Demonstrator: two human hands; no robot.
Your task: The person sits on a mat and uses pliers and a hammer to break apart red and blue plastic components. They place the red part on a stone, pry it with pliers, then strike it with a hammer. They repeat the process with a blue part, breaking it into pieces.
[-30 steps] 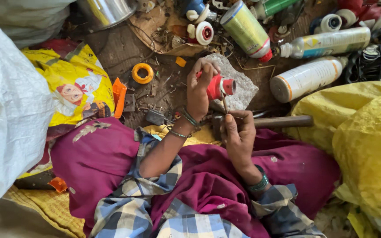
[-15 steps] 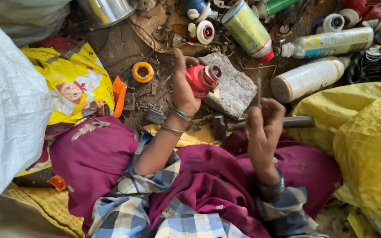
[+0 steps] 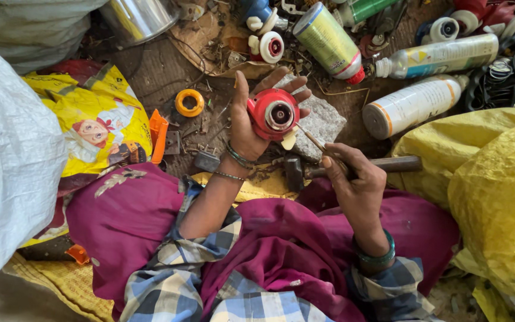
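Left hand (image 3: 251,122): grip closed around the red spray-can top (image 3: 272,113), raised above the grey stone (image 3: 320,122).
Right hand (image 3: 356,179): grip pinching a thin rod (image 3: 311,138).
Can top: valve end faces the camera.
Rod: tip at the can top, long axis diagonal.

The cap (image 3: 272,113) held up in the middle is red with a pale grey centre, and the ring (image 3: 189,102) on the ground to its left is orange. On the far right lie a white bottle (image 3: 415,104) with an orange band and a pale green can (image 3: 328,40) with a red end. Near the camera the sleeves (image 3: 168,280) are checked blue and white over magenta cloth (image 3: 123,226), with yellow sacking (image 3: 496,179) on the right.
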